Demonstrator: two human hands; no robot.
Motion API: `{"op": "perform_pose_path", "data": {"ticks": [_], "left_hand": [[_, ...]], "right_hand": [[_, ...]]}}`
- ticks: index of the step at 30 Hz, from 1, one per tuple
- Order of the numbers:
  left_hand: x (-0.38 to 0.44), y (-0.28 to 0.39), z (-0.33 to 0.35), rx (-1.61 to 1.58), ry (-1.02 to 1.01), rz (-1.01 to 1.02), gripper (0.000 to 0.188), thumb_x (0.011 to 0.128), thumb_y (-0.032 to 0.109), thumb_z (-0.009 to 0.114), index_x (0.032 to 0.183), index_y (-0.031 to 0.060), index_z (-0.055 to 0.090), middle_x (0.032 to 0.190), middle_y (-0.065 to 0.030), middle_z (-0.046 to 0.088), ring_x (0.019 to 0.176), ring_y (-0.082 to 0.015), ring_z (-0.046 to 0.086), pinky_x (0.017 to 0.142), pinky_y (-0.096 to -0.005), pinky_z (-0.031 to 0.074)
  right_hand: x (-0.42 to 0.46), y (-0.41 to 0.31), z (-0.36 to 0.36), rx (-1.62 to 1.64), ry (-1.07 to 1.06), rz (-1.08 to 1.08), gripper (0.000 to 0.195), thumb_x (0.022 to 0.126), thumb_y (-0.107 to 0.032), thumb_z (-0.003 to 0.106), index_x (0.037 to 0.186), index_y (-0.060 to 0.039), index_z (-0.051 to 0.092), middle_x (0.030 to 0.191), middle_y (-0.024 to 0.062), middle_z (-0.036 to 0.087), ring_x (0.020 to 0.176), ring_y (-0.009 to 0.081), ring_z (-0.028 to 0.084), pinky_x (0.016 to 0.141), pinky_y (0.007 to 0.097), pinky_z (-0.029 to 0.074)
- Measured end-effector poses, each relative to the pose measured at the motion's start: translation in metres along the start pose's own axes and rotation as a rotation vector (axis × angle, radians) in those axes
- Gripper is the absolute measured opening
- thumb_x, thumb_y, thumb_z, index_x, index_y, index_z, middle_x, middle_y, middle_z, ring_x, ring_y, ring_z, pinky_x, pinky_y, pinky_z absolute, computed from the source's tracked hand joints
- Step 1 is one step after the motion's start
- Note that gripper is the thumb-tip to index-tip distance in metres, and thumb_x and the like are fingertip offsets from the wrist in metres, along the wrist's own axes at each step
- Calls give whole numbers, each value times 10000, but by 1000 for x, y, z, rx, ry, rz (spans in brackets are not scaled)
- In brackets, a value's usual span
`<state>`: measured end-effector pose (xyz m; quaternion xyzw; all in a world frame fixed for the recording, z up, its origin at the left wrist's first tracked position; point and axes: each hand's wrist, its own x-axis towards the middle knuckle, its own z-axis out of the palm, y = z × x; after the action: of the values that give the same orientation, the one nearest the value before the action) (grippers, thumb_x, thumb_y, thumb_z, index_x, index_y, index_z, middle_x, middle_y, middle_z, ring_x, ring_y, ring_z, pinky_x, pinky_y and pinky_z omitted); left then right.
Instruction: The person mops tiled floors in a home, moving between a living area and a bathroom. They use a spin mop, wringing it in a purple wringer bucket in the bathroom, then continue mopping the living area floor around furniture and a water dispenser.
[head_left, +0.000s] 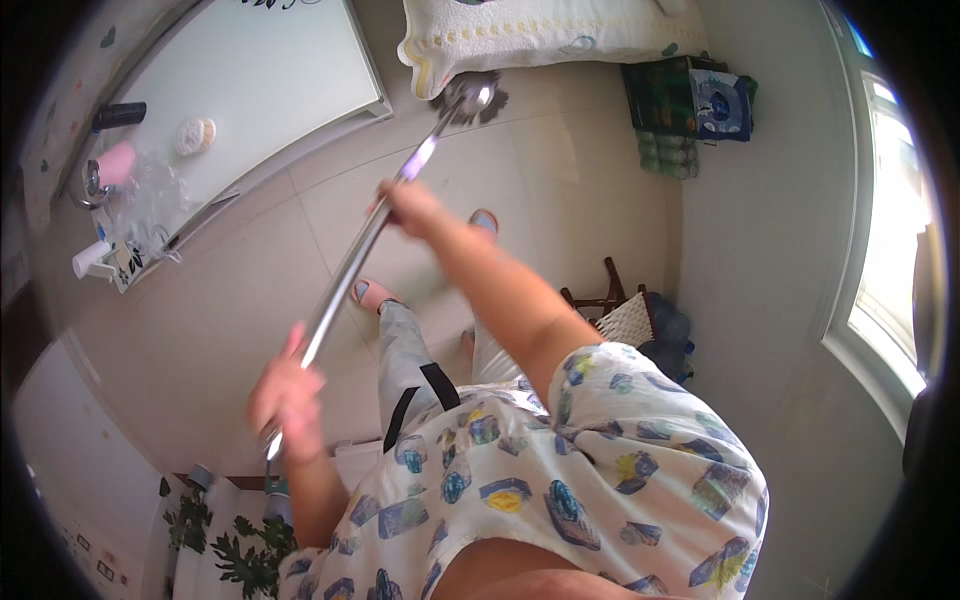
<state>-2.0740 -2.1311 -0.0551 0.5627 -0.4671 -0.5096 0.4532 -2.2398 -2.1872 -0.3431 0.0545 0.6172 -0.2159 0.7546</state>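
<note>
A mop with a metal pole (343, 283) runs slantwise across the view. Its round head (466, 97) with dark grey strands rests on the tiled floor, close to the hanging edge of a white patterned cloth (480, 37). My right hand (409, 206) grips the pole at its upper middle, nearer to the mop head. Lower on the left, my left hand (289, 401) is wrapped around the pole near its end, a little blurred, one finger sticking out along it.
At left stands a white table (262, 82) with a pink cup (116, 163), a black cylinder (120, 115) and clear plastic bags. Boxes (664, 97) and packed bottles line the right wall. A wooden stool with a woven seat (626, 321) and large plastic bottles stand behind my right foot. Plants are at lower left.
</note>
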Motion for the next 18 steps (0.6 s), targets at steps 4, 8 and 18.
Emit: {"op": "perform_pose_path", "data": {"ticks": [4, 8, 18], "left_hand": [[51, -21, 59, -107, -322, 196, 204, 735, 76, 502, 558, 47, 405, 541, -55, 482, 560, -187, 551, 941, -554, 395], [48, -51, 68, -99, -485, 205, 146, 715, 0, 533, 595, 30, 455, 620, -67, 532, 681, -203, 592, 972, -483, 389], [-62, 1, -144, 319, -254, 53, 115, 697, -14, 568, 623, 24, 489, 642, -84, 572, 654, -219, 586, 877, -462, 476]], "right_hand": [[-17, -71, -61, 206, 109, -80, 167, 845, -126, 520, 926, 5, 455, 782, 114, 541, 661, 236, 609, 597, 373, 553], [-23, -74, -103, 59, 299, -182, 186, 854, -104, 480, 969, 28, 416, 843, 130, 509, 706, 243, 605, 602, 383, 555], [-5, 85, 72, -387, 165, 108, 210, 875, -172, 475, 967, 16, 460, 768, 126, 578, 666, 273, 643, 612, 404, 581]]}}
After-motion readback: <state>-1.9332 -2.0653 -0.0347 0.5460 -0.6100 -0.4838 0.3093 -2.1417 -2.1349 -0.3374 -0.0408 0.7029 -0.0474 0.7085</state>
